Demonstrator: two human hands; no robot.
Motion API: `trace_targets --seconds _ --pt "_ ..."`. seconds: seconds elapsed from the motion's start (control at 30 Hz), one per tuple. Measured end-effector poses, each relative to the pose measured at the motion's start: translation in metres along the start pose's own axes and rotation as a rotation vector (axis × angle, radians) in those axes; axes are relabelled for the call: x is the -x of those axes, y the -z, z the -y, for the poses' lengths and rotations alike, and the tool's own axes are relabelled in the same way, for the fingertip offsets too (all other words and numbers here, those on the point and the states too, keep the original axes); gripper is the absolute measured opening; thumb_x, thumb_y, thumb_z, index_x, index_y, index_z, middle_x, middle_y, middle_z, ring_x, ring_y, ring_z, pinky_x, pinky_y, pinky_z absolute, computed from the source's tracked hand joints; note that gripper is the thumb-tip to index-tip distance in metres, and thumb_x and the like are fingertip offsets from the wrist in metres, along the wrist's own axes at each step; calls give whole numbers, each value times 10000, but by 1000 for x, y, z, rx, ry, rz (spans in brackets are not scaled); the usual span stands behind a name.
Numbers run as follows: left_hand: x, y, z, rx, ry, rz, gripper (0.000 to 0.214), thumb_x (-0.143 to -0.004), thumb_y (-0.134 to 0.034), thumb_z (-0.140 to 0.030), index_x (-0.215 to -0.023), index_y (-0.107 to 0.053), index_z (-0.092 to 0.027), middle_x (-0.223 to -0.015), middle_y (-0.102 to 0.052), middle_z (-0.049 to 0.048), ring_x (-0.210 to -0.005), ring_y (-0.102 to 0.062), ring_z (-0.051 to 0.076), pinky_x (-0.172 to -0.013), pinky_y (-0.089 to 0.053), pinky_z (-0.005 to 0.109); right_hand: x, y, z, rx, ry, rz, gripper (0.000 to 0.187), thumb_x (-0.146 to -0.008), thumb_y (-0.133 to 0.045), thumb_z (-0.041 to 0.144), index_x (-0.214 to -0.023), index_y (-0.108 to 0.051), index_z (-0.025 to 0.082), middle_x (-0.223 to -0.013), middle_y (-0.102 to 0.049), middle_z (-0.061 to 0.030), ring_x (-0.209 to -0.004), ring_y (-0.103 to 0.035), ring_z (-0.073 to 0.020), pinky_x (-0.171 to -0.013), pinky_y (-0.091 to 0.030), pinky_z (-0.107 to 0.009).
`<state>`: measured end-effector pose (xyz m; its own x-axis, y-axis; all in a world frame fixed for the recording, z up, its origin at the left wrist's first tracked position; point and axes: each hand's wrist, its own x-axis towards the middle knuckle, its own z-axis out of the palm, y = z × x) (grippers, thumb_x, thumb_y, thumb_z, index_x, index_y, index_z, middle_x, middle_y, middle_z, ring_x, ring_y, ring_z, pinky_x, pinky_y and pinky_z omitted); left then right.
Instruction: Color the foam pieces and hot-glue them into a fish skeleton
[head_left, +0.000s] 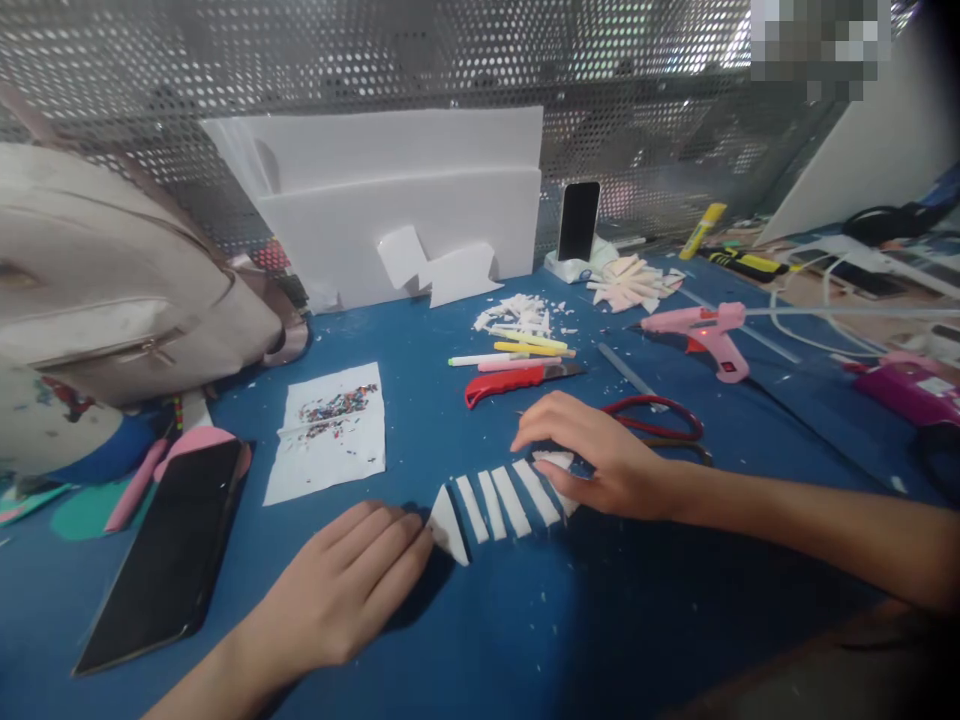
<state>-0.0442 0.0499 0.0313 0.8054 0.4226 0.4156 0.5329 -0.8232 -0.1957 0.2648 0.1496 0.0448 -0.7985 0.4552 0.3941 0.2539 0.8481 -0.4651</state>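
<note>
A row of white foam-like strips (491, 505) lies spaced out on the blue tabletop between my hands. At its left end is a white triangular piece (448, 527). My left hand (356, 580) has its fingers bent and pressed together, the fingertips at this triangle's left corner; the thumb is hidden. Over the right end of the row, my right hand (592, 450) is open, thumb and forefinger apart around a white end piece (553, 460). Whether it touches that piece, I cannot tell. Just beyond lies a red-handled craft knife (510, 382).
Behind the knife are markers (525, 348) and white scraps (517, 315). A paper with colourful bits (330, 450) and a black tablet (165, 560) lie left. Red-handled scissors (660, 412) and a pink glue gun (705, 330) are right. White boards (405, 220) stand at the back.
</note>
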Motion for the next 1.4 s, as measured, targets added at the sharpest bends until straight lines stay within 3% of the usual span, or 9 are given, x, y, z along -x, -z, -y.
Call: trace_targets --seconds 0.1,0.23,0.3,0.4,0.6,0.8,0.93,1.03,1.4 --pt "4 -4 1 -24 4 13 335 -949 -373 -69 -1153 -638 -81 -1058 -708 134 -950 -638 255 -903 -478 426 5 4 -5 -40 -26 8 273 -947 -544 305 -1188 -548 177 -1150 -600 -112 -1086 -530 -210 -935 -444 -380" --pt "9 -5 2 -17 16 30 351 -961 -357 -90 -1164 -643 -111 -1077 -710 107 -980 -630 241 -960 -446 416 11 2 -5 -45 -66 139 634 -815 -711 512 -1316 -499 187 -1295 -567 -123 -1207 -486 -267 -1047 -364 -459" --pt "10 -3 2 0 40 61 363 -979 -336 -113 -1184 -635 -131 -1102 -710 88 -1007 -627 228 -981 -440 400 11 -2 -4 -34 -83 191 701 -799 -713 543 -1356 -468 195 -1337 -547 -118 -1253 -453 -276 -1094 -306 -485" --pt "10 -3 0 17 100 97 379 -994 -304 -128 -1200 -621 -155 -1102 -712 69 -1035 -616 210 -1006 -434 385 4 -9 0 -30 -64 238 703 -815 -698 521 -1380 -448 186 -1358 -537 -105 -1278 -431 -257 -1131 -263 -458" --pt "9 -8 -3 51 152 0 367 -980 -316 -77 -1149 -635 -143 -1094 -693 54 -1068 -592 190 -1065 -379 368 -17 -24 7 -27 -4 265 730 -818 -674 554 -1375 -459 133 -1338 -548 -113 -1240 -441 -260 -1066 -310 -421" --pt "4 1 1 92 121 48 385 -985 -295 -49 -1098 -655 -126 -1043 -697 47 -990 -591 164 -1010 -390 319 -26 -36 12 -6 0 241 662 -838 -676 495 -1348 -475 123 -1284 -579 -96 -1192 -466 -249 -998 -336 -390" --pt "12 2 0 156 161 114 387 -987 -310 -55 -1180 -633 -144 -1125 -682 47 -1049 -583 174 -1017 -392 358 -27 -41 16 29 -1 241 582 -860 -664 415 -1331 -486 123 -1256 -595 -92 -1161 -475 -247 -977 -341 -385" --pt "16 -1 -1 215 187 94 349 -991 -356 -78 -1188 -630 -167 -1132 -679 40 -1056 -580 177 -987 -413 367 -28 -43 18 46 10 239 579 -867 -659 416 -1331 -483 117 -1252 -595 -94 -1146 -476 -249 -976 -342 -388" --pt "16 -6 -12 191 229 -86 166 -918 -578 -106 -1002 -707 -168 -985 -720 27 -939 -654 174 -926 -489 379 -22 -24 12 73 -83 322 729 -862 -611 585 -1402 -422 132 -1288 -553 -118 -1197 -455 -282 -1060 -285 -458"
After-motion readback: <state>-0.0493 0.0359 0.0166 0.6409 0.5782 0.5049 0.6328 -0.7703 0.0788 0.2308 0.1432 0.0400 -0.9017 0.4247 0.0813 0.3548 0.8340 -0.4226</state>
